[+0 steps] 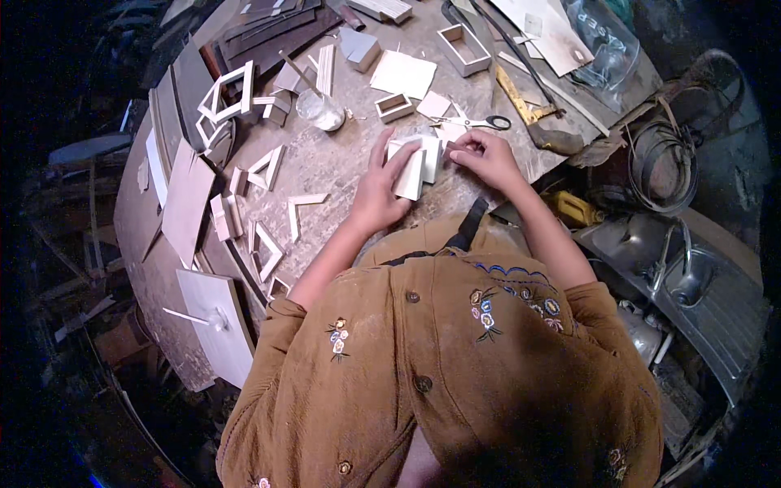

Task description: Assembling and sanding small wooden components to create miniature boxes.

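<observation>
My left hand [381, 193] is closed on a pale wooden piece [412, 177] with stepped, angled faces, thumb and fingers along its left side. It is held low over the worktable [342, 167], close in front of me. My right hand [490, 160] is at the right side of the piece, its fingers pinched together. A small dark edge shows at those fingertips, too little to name. Just beyond the hands lie scissors [498, 123] with black handles and a small open wooden box [394, 106].
A cup of white paste [320, 111] with a stick stands beyond my left hand. Small wooden frames [266, 168] lie to the left. A larger wooden box [464, 49] and a yellow square [514, 93] are at the far right. A metal sink [691, 281] stands right of the table.
</observation>
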